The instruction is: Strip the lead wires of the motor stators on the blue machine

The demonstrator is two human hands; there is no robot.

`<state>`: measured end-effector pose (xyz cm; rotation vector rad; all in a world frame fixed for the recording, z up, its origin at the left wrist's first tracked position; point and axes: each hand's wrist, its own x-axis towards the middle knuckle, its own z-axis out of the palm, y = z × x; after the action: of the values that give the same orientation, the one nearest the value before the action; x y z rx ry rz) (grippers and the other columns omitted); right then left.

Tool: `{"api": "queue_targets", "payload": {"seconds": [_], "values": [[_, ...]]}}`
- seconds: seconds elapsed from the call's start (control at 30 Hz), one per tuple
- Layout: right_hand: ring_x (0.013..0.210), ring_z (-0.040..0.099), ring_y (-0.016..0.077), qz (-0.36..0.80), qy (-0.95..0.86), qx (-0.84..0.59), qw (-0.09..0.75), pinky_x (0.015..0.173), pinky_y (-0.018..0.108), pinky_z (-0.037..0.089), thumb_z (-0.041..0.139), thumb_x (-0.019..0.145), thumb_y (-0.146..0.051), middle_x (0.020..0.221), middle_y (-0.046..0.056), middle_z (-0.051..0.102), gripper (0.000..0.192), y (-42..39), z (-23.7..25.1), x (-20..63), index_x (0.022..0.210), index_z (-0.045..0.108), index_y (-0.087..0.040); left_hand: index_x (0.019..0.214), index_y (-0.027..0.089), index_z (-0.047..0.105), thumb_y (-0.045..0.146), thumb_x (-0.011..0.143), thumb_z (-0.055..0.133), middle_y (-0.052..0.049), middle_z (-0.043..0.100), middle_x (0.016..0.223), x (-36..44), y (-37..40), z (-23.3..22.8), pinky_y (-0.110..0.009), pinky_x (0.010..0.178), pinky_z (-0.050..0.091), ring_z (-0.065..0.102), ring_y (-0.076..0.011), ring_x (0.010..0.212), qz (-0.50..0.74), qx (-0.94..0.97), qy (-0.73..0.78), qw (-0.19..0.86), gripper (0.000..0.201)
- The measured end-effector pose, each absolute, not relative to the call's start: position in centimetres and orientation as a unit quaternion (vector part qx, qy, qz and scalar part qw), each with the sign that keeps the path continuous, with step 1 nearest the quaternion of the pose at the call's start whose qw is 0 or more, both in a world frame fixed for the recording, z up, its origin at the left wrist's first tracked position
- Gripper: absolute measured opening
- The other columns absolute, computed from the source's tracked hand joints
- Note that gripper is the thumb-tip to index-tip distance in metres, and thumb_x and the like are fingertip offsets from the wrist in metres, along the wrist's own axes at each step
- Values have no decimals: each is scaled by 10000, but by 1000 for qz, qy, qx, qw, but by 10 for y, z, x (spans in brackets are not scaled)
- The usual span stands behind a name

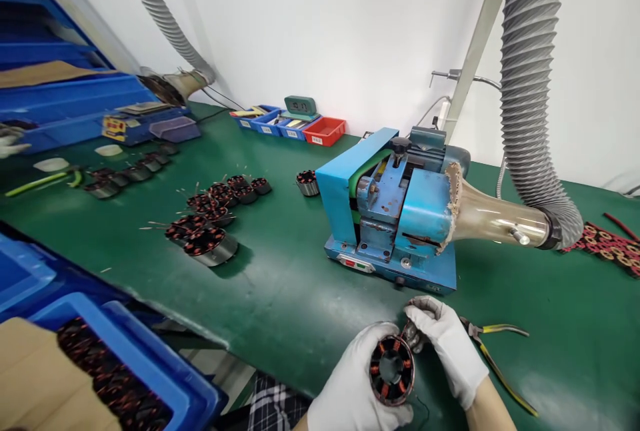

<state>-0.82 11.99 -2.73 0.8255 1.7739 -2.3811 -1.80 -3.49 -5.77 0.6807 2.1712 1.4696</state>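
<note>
While left hand (350,384) grips it, stator (391,370) bore faces camera, right hand (447,344) pinching its rim.

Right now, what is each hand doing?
Left hand: closed around the wound stator.
Right hand: fingertips pinching at the stator's top edge, perhaps its wires.

From where I stand, almost nothing can be read. The small green clock (301,106) at the back of the tabletop shows dark digits, perhaps "10:1", too blurred to be sure. The white labels on the blue trays (268,126) and the red tray (325,131) carry print I cannot make out, as does the yellow tag (115,127).
</note>
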Motion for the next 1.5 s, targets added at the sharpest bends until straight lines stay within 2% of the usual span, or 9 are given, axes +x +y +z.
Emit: {"api": "queue_targets", "payload": {"seconds": [0.3,0.4,0.5,0.6,0.67,0.8,1.0,1.13,1.5], "values": [[372,444,66,-883,354,305,37,382,187,339,845,462,-299,451,-55,534,312,116,-37,10,562,581,-168,972,166,515,118,366,752,-63,536,980,-16,-42,-54,-369,881,421,515,-243,911,523,280,774,218,652],[466,523,88,-877,298,372,-51,496,219,453,852,432,-337,536,-51,600,309,119,-45,19,607,627,-217,997,165,535,271,407,777,-75,540,998,-21,-45,-52,-384,912,394,501,-261,948,520,306,755,256,647],[560,568,104,-834,372,376,-155,558,213,474,837,465,-355,630,-41,651,304,126,-49,25,690,666,-243,1028,179,551,397,524,725,-63,558,1029,-32,-41,-39,-355,899,383,505,-252,958,512,331,732,304,576],[694,622,157,-775,500,363,-133,642,239,495,802,542,-324,764,25,703,351,133,-55,34,854,694,-206,843,190,585,373,781,516,1,576,811,-41,-28,-22,-268,719,393,520,-177,784,476,319,747,337,206],[817,638,218,-718,597,342,-107,744,305,505,777,559,-356,880,72,711,393,135,-60,40,906,697,-191,660,175,510,312,843,412,39,465,612,-45,-18,-14,-232,568,329,450,-128,612,465,309,744,366,248],[954,613,272,-648,688,311,-94,863,374,476,723,606,-366,1016,103,683,350,131,-61,47,913,709,-200,560,183,332,212,811,406,63,308,536,-45,-7,-9,-227,496,233,312,-95,522,501,301,712,388,264],[986,604,269,-638,714,275,-86,918,408,443,622,693,-353,1030,107,678,288,115,-48,38,916,709,-193,550,183,327,192,813,425,64,330,505,-42,-9,-12,-233,486,215,315,-94,501,484,315,728,369,281],[883,646,252,-630,707,298,-119,809,385,514,624,691,-342,969,98,696,341,117,-47,36,994,665,-189,549,177,326,187,826,416,63,335,507,-42,-9,-13,-234,492,207,330,-91,506,475,325,738,351,292],[752,672,257,-289,910,194,-223,702,422,541,452,784,-295,846,84,715,250,110,-45,44,879,661,-196,565,176,379,229,843,403,55,393,513,-36,-9,-17,-243,501,213,362,-94,506,467,304,766,319,285]]}}
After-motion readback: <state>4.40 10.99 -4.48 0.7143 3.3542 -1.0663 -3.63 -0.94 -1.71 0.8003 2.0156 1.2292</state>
